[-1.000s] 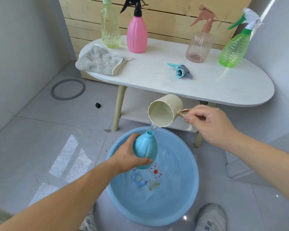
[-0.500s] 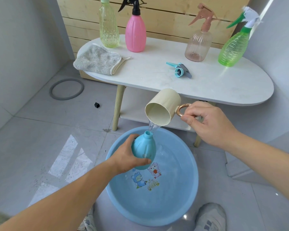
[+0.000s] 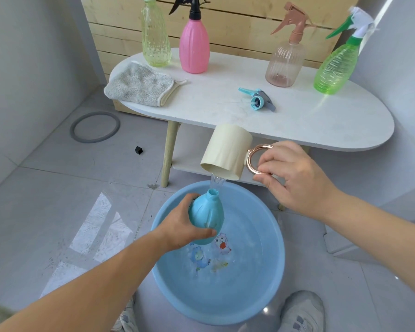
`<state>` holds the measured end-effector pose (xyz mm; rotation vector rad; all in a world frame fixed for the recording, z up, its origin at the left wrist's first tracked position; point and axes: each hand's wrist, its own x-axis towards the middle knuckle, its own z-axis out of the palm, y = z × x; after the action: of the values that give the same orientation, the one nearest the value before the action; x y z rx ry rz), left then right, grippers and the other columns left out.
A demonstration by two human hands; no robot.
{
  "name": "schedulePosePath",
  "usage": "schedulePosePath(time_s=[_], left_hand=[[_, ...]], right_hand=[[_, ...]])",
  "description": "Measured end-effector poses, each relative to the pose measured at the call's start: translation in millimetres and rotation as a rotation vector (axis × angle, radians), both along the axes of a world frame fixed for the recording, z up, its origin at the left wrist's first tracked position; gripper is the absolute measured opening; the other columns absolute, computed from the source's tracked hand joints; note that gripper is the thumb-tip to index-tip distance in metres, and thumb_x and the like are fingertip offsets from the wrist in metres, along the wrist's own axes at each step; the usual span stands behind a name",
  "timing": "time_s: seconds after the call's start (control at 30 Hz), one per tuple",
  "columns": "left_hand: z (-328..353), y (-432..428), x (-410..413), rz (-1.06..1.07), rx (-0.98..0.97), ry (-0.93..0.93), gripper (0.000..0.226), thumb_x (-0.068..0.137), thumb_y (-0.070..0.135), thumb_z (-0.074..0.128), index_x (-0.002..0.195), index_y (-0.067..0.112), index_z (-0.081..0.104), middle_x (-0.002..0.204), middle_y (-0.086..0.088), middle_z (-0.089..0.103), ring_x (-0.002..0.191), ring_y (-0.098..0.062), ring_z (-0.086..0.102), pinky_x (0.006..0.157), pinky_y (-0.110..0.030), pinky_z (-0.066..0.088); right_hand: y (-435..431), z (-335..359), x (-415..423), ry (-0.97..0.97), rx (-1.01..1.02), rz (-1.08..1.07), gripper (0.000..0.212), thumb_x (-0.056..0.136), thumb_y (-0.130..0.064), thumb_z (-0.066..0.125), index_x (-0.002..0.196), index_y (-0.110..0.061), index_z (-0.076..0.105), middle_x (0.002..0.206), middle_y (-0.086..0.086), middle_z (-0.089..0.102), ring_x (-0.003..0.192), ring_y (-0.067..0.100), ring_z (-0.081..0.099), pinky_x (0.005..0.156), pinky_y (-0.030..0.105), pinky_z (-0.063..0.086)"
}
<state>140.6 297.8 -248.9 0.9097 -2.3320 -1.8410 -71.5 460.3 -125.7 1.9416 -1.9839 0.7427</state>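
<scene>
My left hand [image 3: 181,227] grips a blue bottle [image 3: 206,215] without its cap, held upright over a blue basin [image 3: 271,279] on the floor. My right hand [image 3: 295,176] pinches the copper ring handle of a cream cup [image 3: 227,150], which is tipped mouth-down above the bottle. A thin stream of water [image 3: 216,182] falls from the cup's rim into the bottle's neck. The basin holds shallow water over cartoon stickers on its bottom.
A white oval table [image 3: 297,121] stands behind the basin with a grey cloth [image 3: 139,86], a blue spray head [image 3: 256,98], and yellow-green [image 3: 155,37], pink [image 3: 194,46], brown [image 3: 285,63] and green [image 3: 336,68] spray bottles. A grey ring [image 3: 95,127] lies on the floor. My shoes flank the basin.
The cup has tipped further, its mouth now facing down, and it has risen a little. Water keeps running into the blue bottle. My left hand has stayed in place.
</scene>
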Motion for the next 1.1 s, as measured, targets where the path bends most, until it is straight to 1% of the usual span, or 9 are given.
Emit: schedulePosePath(time_s=[0.2, 0.27, 0.4, 0.5, 0.6, 0.73, 0.87, 0.93, 1.1], left_hand=[[-3, -1, 1, 0.007, 0.003, -0.011, 0.086, 0.071, 0.023, 0.093, 0.139, 0.032, 0.041, 0.117, 0.009, 0.062, 0.103, -0.008, 0.065, 0.071, -0.017, 0.057], [-3, -1, 1, 0.016, 0.007, -0.014, 0.085, 0.072, 0.021, 0.092, 0.139, 0.031, 0.041, 0.116, 0.009, 0.062, 0.101, -0.007, 0.065, 0.067, -0.014, 0.055], [-7, -1, 4, 0.023, 0.004, -0.029, 0.083, 0.073, 0.020, 0.092, 0.137, 0.030, 0.042, 0.116, 0.009, 0.061, 0.100, -0.007, 0.064, 0.064, -0.011, 0.053], [-17, -2, 8, 0.021, -0.002, -0.063, 0.083, 0.072, 0.022, 0.093, 0.137, 0.029, 0.042, 0.116, 0.008, 0.061, 0.101, -0.009, 0.065, 0.067, -0.015, 0.055], [-29, -4, 15, 0.023, 0.003, -0.102, 0.083, 0.070, 0.025, 0.094, 0.135, 0.032, 0.043, 0.116, 0.007, 0.062, 0.101, -0.011, 0.067, 0.071, -0.020, 0.058], [-45, -6, 20, 0.027, 0.010, -0.139, 0.088, 0.056, 0.041, 0.092, 0.131, 0.035, 0.046, 0.114, 0.008, 0.066, 0.098, -0.011, 0.069, 0.077, -0.029, 0.062], [-61, -4, 23, 0.019, 0.014, -0.186, 0.083, 0.060, 0.037, 0.094, 0.129, 0.038, 0.046, 0.113, 0.010, 0.067, 0.096, -0.007, 0.069, 0.079, -0.027, 0.061], [-66, -4, 24, 0.017, 0.022, -0.197, 0.080, 0.065, 0.029, 0.095, 0.129, 0.037, 0.047, 0.113, 0.010, 0.066, 0.095, -0.004, 0.069, 0.078, -0.024, 0.060], [-79, -3, 21, 0.017, 0.012, -0.225, 0.080, 0.063, 0.029, 0.095, 0.128, 0.038, 0.048, 0.112, 0.011, 0.066, 0.094, -0.002, 0.068, 0.074, -0.021, 0.058]], right_hand=[[-1, -15, -1, 0.148, -0.002, 0.041, 0.020, 0.094, -0.019, 0.065, 0.081, -0.006, 0.071, 0.089, 0.006, 0.063, 0.093, 0.032, 0.052, 0.087, 0.035, 0.045], [-2, -25, 3, -0.024, 0.053, -0.027, 0.022, 0.094, -0.024, 0.063, 0.080, -0.010, 0.073, 0.088, 0.000, 0.063, 0.093, 0.026, 0.052, 0.088, 0.031, 0.043], [-8, -51, 7, -0.581, 0.247, -0.287, 0.022, 0.094, -0.028, 0.063, 0.073, -0.027, 0.069, 0.083, -0.011, 0.062, 0.085, 0.007, 0.056, 0.076, 0.024, 0.040], [-12, -85, 0, -0.729, 0.391, -0.388, 0.022, 0.094, -0.032, 0.063, 0.075, -0.028, 0.070, 0.080, -0.010, 0.060, 0.075, 0.002, 0.055, 0.065, 0.018, 0.035], [-15, -123, -5, -0.723, 0.490, -0.431, 0.025, 0.094, -0.031, 0.063, 0.077, -0.015, 0.073, 0.082, -0.003, 0.060, 0.075, 0.012, 0.054, 0.062, 0.019, 0.033], [-21, -177, -9, -0.688, 0.569, -0.417, 0.036, 0.093, -0.030, 0.064, 0.059, -0.023, 0.059, 0.074, -0.004, 0.054, 0.080, 0.021, 0.053, 0.072, 0.030, 0.038], [-25, -221, -7, -0.594, 0.718, -0.353, 0.025, 0.096, -0.033, 0.059, 0.089, -0.016, 0.076, 0.097, -0.001, 0.061, 0.102, 0.024, 0.047, 0.092, 0.033, 0.039], [-26, -231, -7, -0.559, 0.785, -0.328, 0.027, 0.097, -0.037, 0.056, 0.094, -0.017, 0.075, 0.099, 0.000, 0.059, 0.103, 0.023, 0.043, 0.092, 0.035, 0.040], [-29, -251, -10, -0.465, 0.865, -0.284, 0.032, 0.100, -0.041, 0.050, 0.098, -0.022, 0.075, 0.091, -0.007, 0.048, 0.095, 0.017, 0.033, 0.085, 0.030, 0.038]])
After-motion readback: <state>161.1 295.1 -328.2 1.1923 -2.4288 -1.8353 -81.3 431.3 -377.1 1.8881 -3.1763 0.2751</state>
